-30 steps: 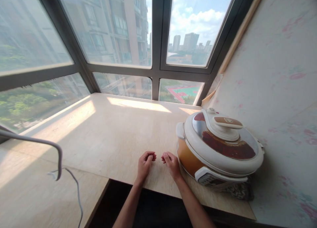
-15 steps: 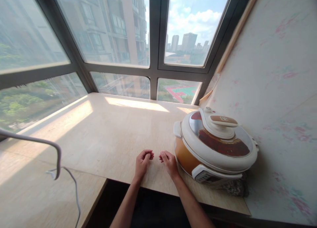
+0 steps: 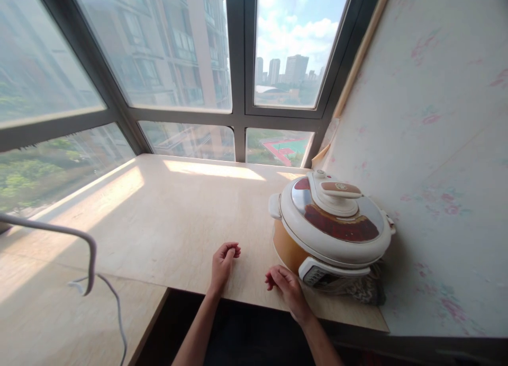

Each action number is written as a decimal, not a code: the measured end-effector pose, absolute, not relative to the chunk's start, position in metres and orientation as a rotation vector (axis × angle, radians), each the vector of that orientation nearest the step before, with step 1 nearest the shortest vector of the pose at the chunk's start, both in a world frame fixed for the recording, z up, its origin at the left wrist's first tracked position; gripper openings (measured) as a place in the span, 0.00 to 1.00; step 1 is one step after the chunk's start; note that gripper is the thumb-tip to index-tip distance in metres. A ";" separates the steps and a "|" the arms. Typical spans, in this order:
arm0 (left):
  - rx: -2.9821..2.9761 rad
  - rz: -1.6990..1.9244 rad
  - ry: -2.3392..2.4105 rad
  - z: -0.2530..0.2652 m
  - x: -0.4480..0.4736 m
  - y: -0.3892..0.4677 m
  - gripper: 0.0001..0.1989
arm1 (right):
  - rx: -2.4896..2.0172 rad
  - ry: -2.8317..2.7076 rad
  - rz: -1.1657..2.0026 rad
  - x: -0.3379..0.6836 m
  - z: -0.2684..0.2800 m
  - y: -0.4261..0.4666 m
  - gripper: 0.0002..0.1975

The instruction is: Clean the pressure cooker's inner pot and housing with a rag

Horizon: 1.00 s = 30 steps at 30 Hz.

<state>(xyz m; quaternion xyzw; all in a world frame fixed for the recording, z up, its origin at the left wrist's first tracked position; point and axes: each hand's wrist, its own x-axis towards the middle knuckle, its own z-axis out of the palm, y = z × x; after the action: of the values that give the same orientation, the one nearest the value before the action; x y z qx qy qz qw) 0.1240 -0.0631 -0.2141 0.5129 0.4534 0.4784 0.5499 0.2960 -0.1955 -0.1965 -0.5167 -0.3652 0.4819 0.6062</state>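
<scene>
My left hand point(image 3: 224, 266) rests over the pale countertop point(image 3: 190, 223) with its fingers curled in and the thumb laid over them; nothing shows in it. To its right, my right hand point(image 3: 286, 286) is loosely closed too, held a little nearer to me, and no object can be seen in it. A wide gap separates the two hands. Close beyond my right hand stands a white and gold electric cooker point(image 3: 337, 223), its lid on and its control panel point(image 3: 325, 276) facing me. Whether the hands touch the countertop I cannot tell.
A grey bent tube point(image 3: 89, 244) and a thin cable point(image 3: 115, 297) hang at the left. Dark-framed windows point(image 3: 238, 80) rise behind the countertop. A flowered wall point(image 3: 436, 159) borders the right side. Beside the cooker's base lies a dark patterned bundle point(image 3: 365, 289).
My right hand has moved nearer to me and away from my left hand. The view has turned slightly, so the cooker appears further left. Both hands remain closed.
</scene>
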 end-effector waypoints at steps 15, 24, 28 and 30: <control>1.089 1.123 0.861 -0.148 0.184 -0.102 0.25 | -1.430 -0.448 0.344 0.447 -0.130 -0.288 0.27; 1.107 1.061 0.762 -0.093 0.244 -0.088 0.25 | -1.154 -0.449 0.434 0.465 -0.116 -0.248 0.31; 1.053 1.094 0.769 -0.093 0.249 -0.082 0.24 | -1.048 -0.424 0.440 0.473 -0.101 -0.232 0.27; 1.012 1.106 0.763 -0.092 0.251 -0.081 0.24 | -1.034 -0.380 0.443 0.473 -0.098 -0.227 0.25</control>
<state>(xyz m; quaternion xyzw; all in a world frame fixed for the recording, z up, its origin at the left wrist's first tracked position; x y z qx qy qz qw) 0.2508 -0.0807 -0.0922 0.4485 0.3381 0.4903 0.6665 0.4727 -0.2270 -0.0978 -0.4873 -0.1792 0.2085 0.8288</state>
